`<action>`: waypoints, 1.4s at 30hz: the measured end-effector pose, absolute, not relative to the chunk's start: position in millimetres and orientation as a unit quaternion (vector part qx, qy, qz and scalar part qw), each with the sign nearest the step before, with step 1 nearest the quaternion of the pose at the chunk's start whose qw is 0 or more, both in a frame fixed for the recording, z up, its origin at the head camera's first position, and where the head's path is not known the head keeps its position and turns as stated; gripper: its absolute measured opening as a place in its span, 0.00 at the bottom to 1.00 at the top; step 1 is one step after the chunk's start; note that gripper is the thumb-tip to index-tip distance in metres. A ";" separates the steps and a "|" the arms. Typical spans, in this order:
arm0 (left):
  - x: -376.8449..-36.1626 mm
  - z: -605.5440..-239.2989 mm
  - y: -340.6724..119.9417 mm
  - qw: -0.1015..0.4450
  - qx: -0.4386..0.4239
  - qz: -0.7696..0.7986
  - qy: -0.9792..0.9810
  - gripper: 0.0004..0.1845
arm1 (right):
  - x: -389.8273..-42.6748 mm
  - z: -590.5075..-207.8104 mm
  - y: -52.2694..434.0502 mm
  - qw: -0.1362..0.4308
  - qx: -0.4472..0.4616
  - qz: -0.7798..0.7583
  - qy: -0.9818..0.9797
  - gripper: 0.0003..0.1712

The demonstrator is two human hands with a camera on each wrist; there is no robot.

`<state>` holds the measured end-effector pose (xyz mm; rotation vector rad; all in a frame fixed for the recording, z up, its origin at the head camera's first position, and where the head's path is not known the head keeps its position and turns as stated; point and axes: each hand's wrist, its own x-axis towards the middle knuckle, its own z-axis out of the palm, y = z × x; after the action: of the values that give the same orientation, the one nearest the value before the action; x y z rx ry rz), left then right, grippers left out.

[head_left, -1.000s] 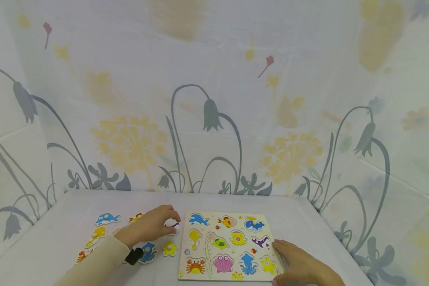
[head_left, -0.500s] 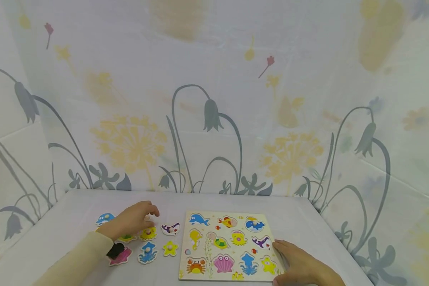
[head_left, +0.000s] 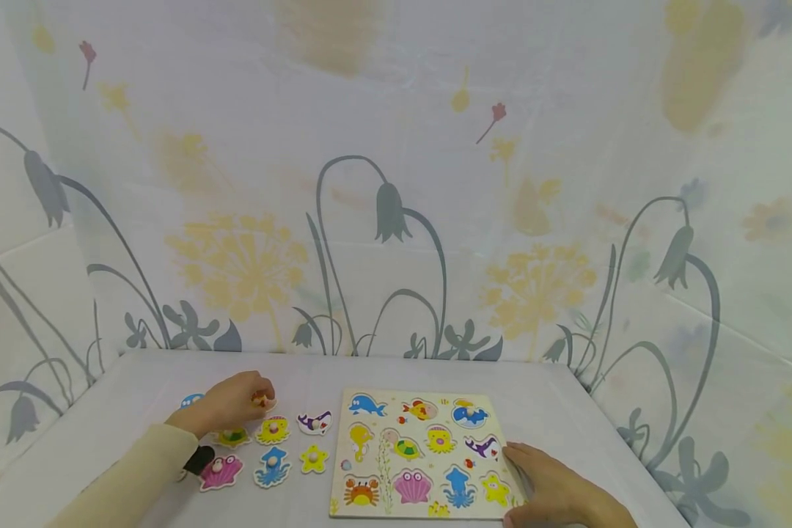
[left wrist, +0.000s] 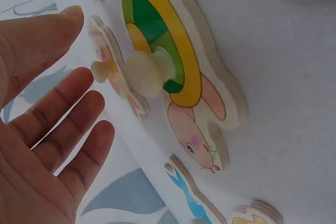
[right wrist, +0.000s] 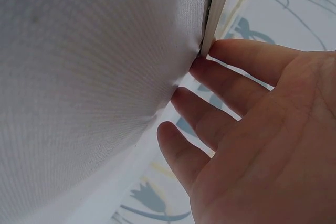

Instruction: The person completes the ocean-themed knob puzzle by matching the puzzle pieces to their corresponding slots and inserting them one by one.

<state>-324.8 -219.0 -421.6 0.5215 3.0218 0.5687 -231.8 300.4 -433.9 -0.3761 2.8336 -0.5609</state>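
Note:
My left hand (head_left: 227,403) is over the left group of puzzle pieces, its fingers at a red-and-yellow fish piece (head_left: 264,402). In the left wrist view the thumb stands apart, and a fingertip is right at the knob of that fish piece (left wrist: 114,72). Beside it lies a turtle piece (left wrist: 157,30) with a round knob. My right hand (head_left: 561,488) rests at the right edge of the wooden puzzle board (head_left: 429,394). Seen from the right wrist, its extended fingers (right wrist: 247,59) touch the board's edge (right wrist: 216,17) and the white cloth. A blue whale piece (head_left: 470,415) sits in the board's upper right.
Loose knobbed pieces lie left of the board: an octopus (head_left: 273,430), a purple-and-white whale (head_left: 314,422), a star (head_left: 314,459), a squid (head_left: 273,468) and a pink shell (head_left: 221,471). The left forearm covers others. A flowered curtain (head_left: 396,279) stands behind the table.
My left hand has moved left, away from the purple-and-white whale piece, past the octopus, to the fish piece. The right hand and the board have stayed in place.

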 end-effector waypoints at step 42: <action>-335.6 -426.1 -225.3 0.023 0.158 0.163 0.974 0.05 | -230.6 -434.5 300.7 0.117 -0.128 -0.190 0.966 0.59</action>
<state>-335.6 -225.3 -426.1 0.4904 3.0142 0.5042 -230.6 300.7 -434.5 -0.3735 2.8283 -0.5565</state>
